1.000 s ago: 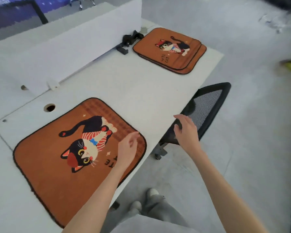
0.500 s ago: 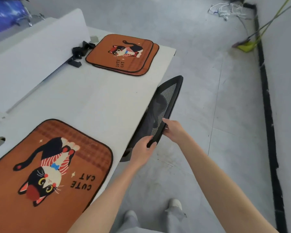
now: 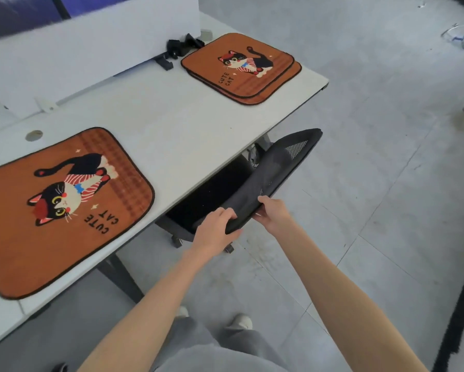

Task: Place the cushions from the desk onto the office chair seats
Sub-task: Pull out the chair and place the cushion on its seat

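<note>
the white desk point(image 3: 172, 124) fills the upper left of the frame. the black mesh office chair point(image 3: 276, 173) sits at centre, its seat tucked under the desk edge and its backrest leaning toward me. the near cushion point(image 3: 51, 210), orange with a cat print, lies flat on the desk at left, well apart from both my hands. a stack of two more cushions point(image 3: 241, 67) lies at the desk's far corner, top centre. my left hand point(image 3: 214, 233) grips the backrest's top rim, fingers curled over it; my right hand point(image 3: 273, 213) pinches the same rim just beside it.
</note>
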A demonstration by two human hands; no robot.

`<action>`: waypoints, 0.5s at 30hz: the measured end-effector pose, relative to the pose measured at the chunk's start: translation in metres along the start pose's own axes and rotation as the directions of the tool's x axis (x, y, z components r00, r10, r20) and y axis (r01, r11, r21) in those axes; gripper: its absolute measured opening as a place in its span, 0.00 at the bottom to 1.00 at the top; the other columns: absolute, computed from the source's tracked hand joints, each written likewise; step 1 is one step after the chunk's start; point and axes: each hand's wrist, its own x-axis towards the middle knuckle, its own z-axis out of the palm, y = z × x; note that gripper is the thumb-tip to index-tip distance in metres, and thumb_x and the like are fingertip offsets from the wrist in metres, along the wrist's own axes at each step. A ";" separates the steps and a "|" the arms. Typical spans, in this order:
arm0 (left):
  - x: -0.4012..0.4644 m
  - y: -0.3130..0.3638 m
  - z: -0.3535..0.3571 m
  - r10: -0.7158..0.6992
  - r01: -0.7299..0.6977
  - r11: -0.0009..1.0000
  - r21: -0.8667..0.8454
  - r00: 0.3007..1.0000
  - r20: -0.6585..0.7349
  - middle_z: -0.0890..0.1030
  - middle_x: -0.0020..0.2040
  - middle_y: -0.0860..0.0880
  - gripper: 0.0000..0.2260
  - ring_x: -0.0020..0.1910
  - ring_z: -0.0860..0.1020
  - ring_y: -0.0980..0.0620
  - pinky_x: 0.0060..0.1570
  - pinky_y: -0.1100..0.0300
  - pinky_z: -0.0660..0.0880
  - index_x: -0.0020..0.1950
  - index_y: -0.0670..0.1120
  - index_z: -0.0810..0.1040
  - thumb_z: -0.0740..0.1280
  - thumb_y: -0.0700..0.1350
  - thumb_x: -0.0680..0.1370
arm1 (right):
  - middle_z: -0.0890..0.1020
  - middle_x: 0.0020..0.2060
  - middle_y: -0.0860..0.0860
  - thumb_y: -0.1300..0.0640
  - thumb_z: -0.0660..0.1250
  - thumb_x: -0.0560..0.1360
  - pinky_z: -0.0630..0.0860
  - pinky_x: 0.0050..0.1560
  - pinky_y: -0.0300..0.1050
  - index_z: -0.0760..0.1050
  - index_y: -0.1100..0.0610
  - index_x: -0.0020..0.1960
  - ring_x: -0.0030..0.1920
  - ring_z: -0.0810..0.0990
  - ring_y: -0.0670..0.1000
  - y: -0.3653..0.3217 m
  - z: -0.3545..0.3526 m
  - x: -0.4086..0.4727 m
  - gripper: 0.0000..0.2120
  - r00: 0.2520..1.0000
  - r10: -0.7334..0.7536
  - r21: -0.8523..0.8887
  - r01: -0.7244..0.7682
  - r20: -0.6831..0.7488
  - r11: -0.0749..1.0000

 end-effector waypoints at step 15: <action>-0.094 0.094 0.089 0.270 -0.289 0.943 0.163 0.954 0.129 0.74 0.51 0.47 0.14 0.48 0.72 0.44 0.34 0.55 0.66 0.55 0.46 0.70 0.62 0.54 0.75 | 0.70 0.31 0.53 0.64 0.60 0.76 0.76 0.37 0.43 0.68 0.59 0.36 0.33 0.71 0.49 0.055 -0.140 -0.085 0.09 0.975 -0.083 -0.016 0.082 -0.208 0.997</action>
